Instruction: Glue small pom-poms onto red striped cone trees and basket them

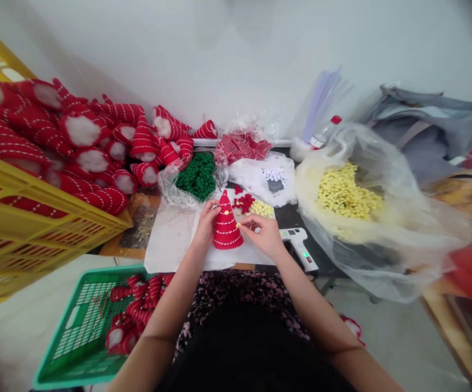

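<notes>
A red cone [226, 231] with white stitched lines stands upright over the white paper, one yellow pompom [226, 213] on its upper front. My left hand [208, 222] is closed on the cone's left side near the top. At the cone's right edge, my right hand [263, 234] pinches a small yellow pompom [238, 224] between its fingertips. Just behind lie loose red pompoms [244, 203] and yellow pompoms [262, 208].
Red cones fill a yellow crate [48, 218] at left; a green basket [62, 326] sits below. Behind are bags of green pompoms [198, 175] and white pompoms [275, 174]. Rightward are a glue gun [303, 247], a bag of yellow pompoms [348, 193] and a bottle [325, 133].
</notes>
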Action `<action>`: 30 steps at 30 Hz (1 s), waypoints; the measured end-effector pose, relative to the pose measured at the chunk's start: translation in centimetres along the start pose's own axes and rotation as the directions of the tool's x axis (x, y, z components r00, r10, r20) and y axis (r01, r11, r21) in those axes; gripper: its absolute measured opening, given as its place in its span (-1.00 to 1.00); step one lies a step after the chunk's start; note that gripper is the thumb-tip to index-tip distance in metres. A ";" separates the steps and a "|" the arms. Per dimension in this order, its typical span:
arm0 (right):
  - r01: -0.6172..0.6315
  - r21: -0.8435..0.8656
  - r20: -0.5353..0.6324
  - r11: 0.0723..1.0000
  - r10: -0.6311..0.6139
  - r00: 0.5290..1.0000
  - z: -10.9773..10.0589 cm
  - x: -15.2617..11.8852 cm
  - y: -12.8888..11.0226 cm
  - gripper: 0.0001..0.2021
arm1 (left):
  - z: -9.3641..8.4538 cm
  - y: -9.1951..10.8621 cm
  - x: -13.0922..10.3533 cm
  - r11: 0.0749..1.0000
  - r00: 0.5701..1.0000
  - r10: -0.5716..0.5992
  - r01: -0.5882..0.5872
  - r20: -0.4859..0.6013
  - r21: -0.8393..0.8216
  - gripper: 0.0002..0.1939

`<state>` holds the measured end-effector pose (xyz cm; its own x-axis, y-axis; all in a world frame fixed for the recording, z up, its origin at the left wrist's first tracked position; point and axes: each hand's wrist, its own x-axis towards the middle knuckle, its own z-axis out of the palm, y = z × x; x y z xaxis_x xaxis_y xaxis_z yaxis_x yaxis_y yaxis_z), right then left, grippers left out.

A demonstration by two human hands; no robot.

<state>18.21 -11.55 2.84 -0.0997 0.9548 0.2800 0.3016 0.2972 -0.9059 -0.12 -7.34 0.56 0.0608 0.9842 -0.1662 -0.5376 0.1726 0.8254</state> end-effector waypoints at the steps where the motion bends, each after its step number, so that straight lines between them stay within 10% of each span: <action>1: 0.013 -0.031 0.003 0.999 -0.013 1.000 0.1 0.0 0.0 -0.87 | 0.0 0.0 0.0 1.000 1.000 0.005 -0.005 -0.001 0.008 -0.59; 6: 0.059 -0.054 0.030 0.997 -0.058 0.998 0.3 -0.2 0.1 -0.89 | 0.3 0.1 -0.2 0.999 0.999 0.028 -0.027 -0.029 0.023 -0.60; 13: 0.055 -0.090 -0.238 0.994 -0.076 0.968 -1.1 -0.4 -1.7 -0.89 | 0.4 0.3 -0.4 1.000 0.999 -0.006 0.007 -0.036 0.026 -0.59; 20: 0.367 -0.322 0.069 0.872 -0.365 0.928 0.8 -1.5 -3.6 -0.81 | 1.5 -0.4 -0.4 0.975 0.990 0.142 -0.136 -0.020 0.177 -0.68; 30: 0.331 -0.527 0.192 0.782 -0.270 0.943 1.5 -1.5 -2.6 -0.81 | 2.1 -0.7 -0.7 0.926 0.972 0.235 -0.218 -0.018 0.309 -0.72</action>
<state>16.14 -13.80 4.33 -0.3579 0.8195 0.4476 0.7030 0.5520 -0.4484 1.95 -8.01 1.24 -0.0819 0.9964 0.0225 -0.2513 -0.0425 0.9670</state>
